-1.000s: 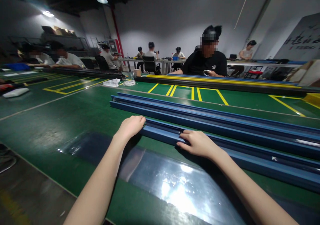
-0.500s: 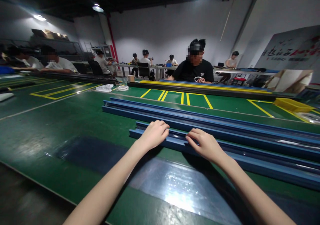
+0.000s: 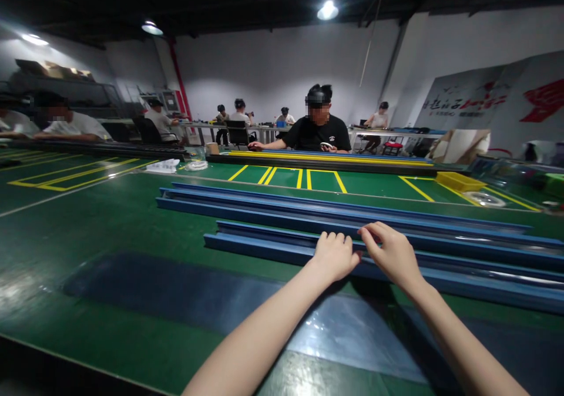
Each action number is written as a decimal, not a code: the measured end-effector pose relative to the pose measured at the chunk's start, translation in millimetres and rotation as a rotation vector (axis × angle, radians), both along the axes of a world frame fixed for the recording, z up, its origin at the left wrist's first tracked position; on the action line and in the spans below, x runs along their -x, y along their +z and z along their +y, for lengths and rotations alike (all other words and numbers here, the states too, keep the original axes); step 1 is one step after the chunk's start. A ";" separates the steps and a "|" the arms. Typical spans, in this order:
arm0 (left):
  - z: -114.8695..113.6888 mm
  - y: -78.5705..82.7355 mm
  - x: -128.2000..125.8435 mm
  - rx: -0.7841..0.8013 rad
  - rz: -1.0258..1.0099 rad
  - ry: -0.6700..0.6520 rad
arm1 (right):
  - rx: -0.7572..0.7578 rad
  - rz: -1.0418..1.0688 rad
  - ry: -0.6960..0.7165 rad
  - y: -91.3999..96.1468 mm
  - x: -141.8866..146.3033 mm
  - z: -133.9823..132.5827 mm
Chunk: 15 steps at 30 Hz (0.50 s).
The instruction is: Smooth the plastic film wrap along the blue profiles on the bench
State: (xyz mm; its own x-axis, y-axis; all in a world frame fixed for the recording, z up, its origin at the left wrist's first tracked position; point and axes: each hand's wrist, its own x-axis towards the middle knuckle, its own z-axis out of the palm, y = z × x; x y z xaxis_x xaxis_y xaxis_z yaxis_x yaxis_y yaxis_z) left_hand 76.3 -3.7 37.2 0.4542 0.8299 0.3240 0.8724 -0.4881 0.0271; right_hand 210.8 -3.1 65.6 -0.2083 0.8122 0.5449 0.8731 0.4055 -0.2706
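My left hand [image 3: 335, 258] lies over the nearer blue channel profile [image 3: 264, 248], its fingers bent over the rails and its thumb pointing right. Just right of it, my right hand [image 3: 394, 255] hovers at the same profile, thumb and forefinger drawn together near its far rail. Whatever sits between those fingertips is too small to make out. Shiny clear material shows inside the profile [image 3: 506, 275] to the right. A second, longer blue profile [image 3: 247, 206] runs parallel just behind.
A flat sheet of clear film [image 3: 176, 287] lies on the green table [image 3: 110, 220] before me. Across the table are black and yellow profiles [image 3: 308, 160], a yellow tray [image 3: 458, 183], a white coil [image 3: 197, 165] and a seated co-worker [image 3: 319, 131]. More people sit farther back.
Both hands have shifted right along the nearer profile and come closer together. My view has turned right. The co-worker opposite has stretched an arm out toward the left of the picture.
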 end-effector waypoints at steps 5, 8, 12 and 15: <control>8.6 -12.2 1.9 -0.039 -0.046 0.036 | 0.088 0.014 0.016 -15.8 -13.5 3.5; 9.3 -12.8 3.6 -0.053 -0.054 0.033 | 0.087 0.027 0.055 -25.4 -16.2 3.5; 8.3 -11.2 10.7 -0.065 -0.050 0.042 | 0.062 -0.010 0.074 -30.0 -21.7 0.5; 7.3 -10.5 27.6 -0.077 -0.041 0.064 | 0.062 -0.048 0.062 -29.3 -30.3 -0.5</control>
State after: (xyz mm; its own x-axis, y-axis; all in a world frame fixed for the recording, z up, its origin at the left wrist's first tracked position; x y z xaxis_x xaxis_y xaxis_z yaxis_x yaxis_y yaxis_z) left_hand 48.7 3.6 26.8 0.3860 0.8287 0.4053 0.9008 -0.4333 0.0282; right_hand 241.1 -3.5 36.2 -0.2837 0.8287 0.4825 0.8596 0.4428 -0.2549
